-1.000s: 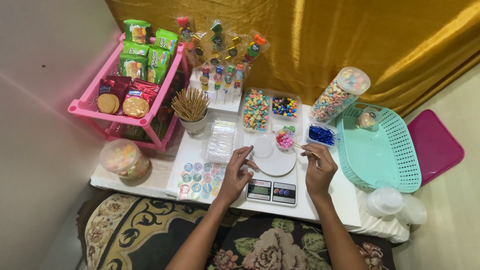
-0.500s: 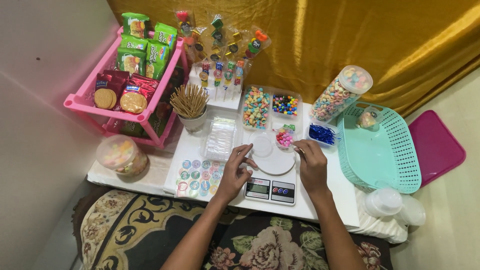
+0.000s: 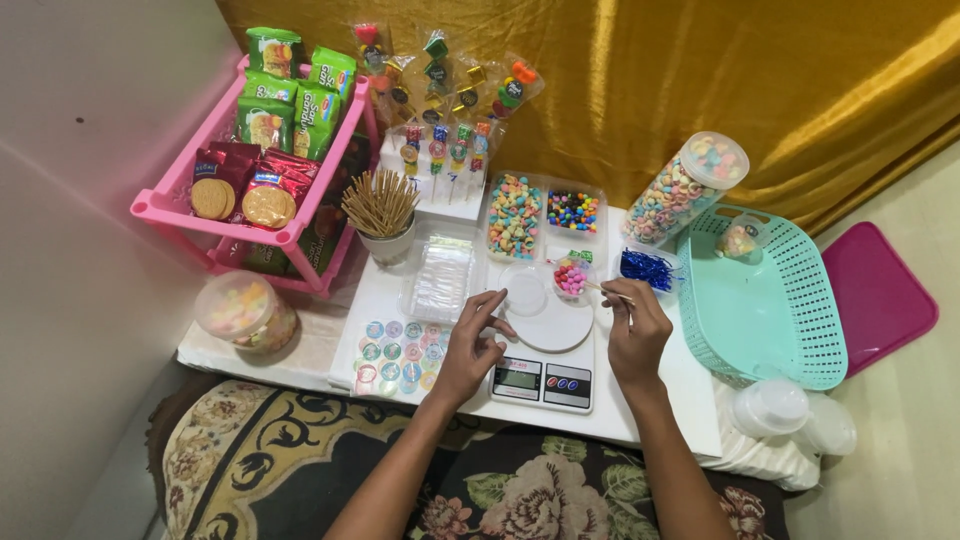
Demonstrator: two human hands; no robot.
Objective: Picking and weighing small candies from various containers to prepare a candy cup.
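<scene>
My left hand [image 3: 473, 346] rests at the left edge of a white kitchen scale [image 3: 545, 381], with thumb and forefinger pinched close to a clear round cup [image 3: 524, 291] on the scale's white platform [image 3: 556, 325]. Whether anything small is between those fingers is too small to tell. My right hand [image 3: 636, 336] is at the scale's right side and grips a thin wooden stick [image 3: 606, 290]. The stick's tip points into a small cup of pink candies [image 3: 570, 278].
Two trays of coloured candies [image 3: 515, 215] and a tilted candy jar [image 3: 683, 189] stand behind the scale. A cup of wooden sticks [image 3: 382, 212], a pink snack rack [image 3: 258, 165], a sticker sheet [image 3: 395, 352], a teal basket [image 3: 765, 300] and a round tub [image 3: 245, 312] surround it.
Both hands stay at the scale. My right hand has shifted only slightly with the stick, near the pink candy cup.
</scene>
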